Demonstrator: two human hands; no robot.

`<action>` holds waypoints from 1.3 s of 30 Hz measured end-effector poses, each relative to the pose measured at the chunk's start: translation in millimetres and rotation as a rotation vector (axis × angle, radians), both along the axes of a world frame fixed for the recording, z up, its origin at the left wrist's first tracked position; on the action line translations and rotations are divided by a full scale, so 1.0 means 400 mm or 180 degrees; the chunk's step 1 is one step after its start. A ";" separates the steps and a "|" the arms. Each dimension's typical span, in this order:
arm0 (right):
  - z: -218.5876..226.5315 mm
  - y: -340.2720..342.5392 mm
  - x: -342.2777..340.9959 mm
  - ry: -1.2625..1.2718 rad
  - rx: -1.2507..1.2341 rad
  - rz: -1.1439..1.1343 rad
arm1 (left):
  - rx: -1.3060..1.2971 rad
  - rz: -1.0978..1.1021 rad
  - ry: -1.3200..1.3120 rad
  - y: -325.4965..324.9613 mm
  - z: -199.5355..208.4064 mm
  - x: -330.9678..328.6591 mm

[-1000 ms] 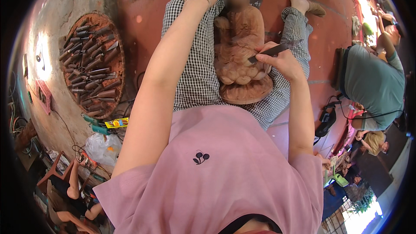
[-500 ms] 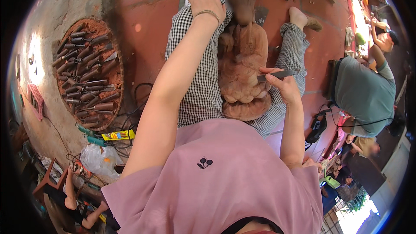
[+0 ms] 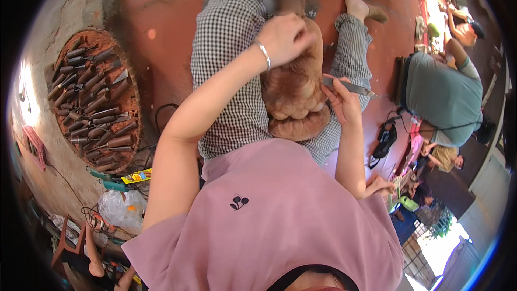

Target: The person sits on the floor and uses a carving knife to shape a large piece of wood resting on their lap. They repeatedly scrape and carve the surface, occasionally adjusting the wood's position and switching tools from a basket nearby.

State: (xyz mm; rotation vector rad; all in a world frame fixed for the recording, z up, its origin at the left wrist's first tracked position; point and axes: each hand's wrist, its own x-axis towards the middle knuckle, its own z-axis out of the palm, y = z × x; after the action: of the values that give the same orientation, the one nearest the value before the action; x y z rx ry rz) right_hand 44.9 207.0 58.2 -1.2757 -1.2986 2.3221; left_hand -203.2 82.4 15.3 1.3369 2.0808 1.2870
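Observation:
Between my legs lies a brown wooden carving (image 3: 293,94), with rounded, lobed shapes and a base (image 3: 301,126) toward me. My left hand (image 3: 283,40) is over its upper part, fingers bent down. They are smeared and partly hidden, so I cannot tell whether they hold anything. Beside the carving's right side, my right hand (image 3: 344,102) is closed on a flat grey blade-like tool (image 3: 353,87), which points away to the right over my checked trouser leg. The carving's far end is blurred.
On the left, a round tray (image 3: 139,113) of reddish shavings holds several dark-handled carving tools (image 3: 97,94). Near it lie a yellow packet (image 3: 138,176), a plastic bag (image 3: 121,207) and cables. A black pouch (image 3: 383,139) lies on the right of the tiled floor (image 3: 161,59); a person in green (image 3: 441,97) sits beyond.
My left hand has moved from my left knee to the upper part of the carving. The right hand still holds the grey tool, now tilted more. The whole view has shifted slightly.

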 end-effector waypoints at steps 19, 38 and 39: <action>0.000 0.019 0.008 -0.0008 0.0621 0.1007 | 0.0473 0.0211 -0.1139 -0.057 -0.084 0.264; 0.010 0.062 -0.050 -0.0599 0.0662 0.1468 | 0.0511 0.0078 -0.0740 -0.067 -0.078 0.268; 0.012 0.056 -0.052 -0.0577 0.0568 0.1278 | 0.0512 0.0054 -0.0754 -0.063 -0.077 0.266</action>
State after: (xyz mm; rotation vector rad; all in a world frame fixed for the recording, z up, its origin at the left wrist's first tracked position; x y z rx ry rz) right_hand 24.0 229.5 63.0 -1.2881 -1.9310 2.3040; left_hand -96.6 57.1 -15.6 1.1662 1.8652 1.5656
